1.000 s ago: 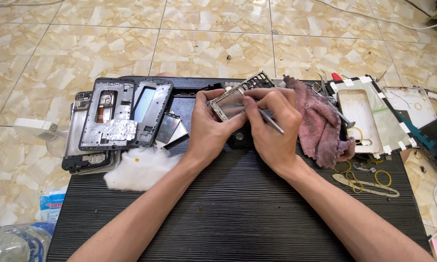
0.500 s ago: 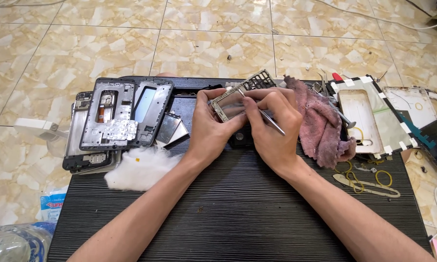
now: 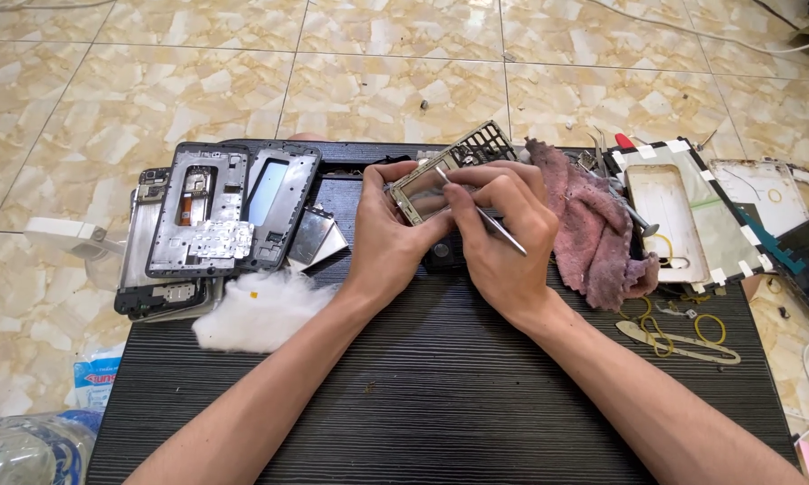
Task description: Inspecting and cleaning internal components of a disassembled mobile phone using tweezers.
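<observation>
My left hand point(image 3: 388, 235) grips a small gold-edged phone frame point(image 3: 421, 191), tilted up above a black ribbed mat point(image 3: 440, 395). My right hand point(image 3: 499, 241) pinches thin metal tweezers point(image 3: 499, 226), their tip resting on the top edge of the frame. Both hands are close together at the mat's far middle. Part of the frame is hidden by my fingers.
Black phone frames point(image 3: 220, 211) are stacked at the mat's far left, with a white cotton wad point(image 3: 256, 310) beside them. A pink cloth point(image 3: 593, 229) lies right of my hands, then a white phone back panel point(image 3: 669, 211), rubber bands and a plastic pry tool point(image 3: 678, 339). Tiled floor surrounds the mat.
</observation>
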